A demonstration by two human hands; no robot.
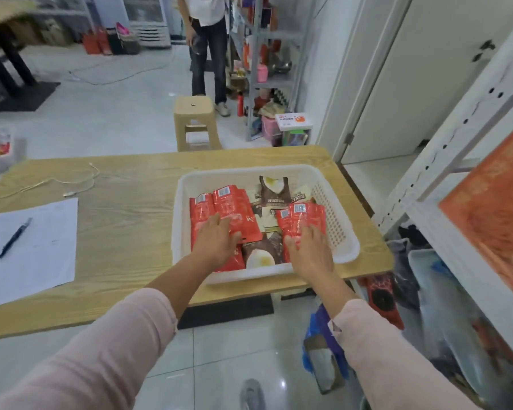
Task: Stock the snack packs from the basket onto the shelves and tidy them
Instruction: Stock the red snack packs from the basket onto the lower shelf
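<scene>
A white plastic basket [335, 232] stands on the right end of a wooden table [131, 208]. It holds several red snack packs [234, 208] on the left, more red packs [305, 217] on the right, and brown-and-cream packs [274, 187] between them. My left hand [216, 241] lies flat on the left red packs, fingers spread. My right hand [310, 250] rests on the right red packs, fingers extended over them. Neither hand visibly grips a pack.
A white metal shelf unit [444, 173] rises at the right, with an orange pack [495, 211] on it. A sheet of paper [42, 250] with a pen [15, 236] and a cable lie on the table. Beyond stand a tan stool [194, 122] and a person [208, 48].
</scene>
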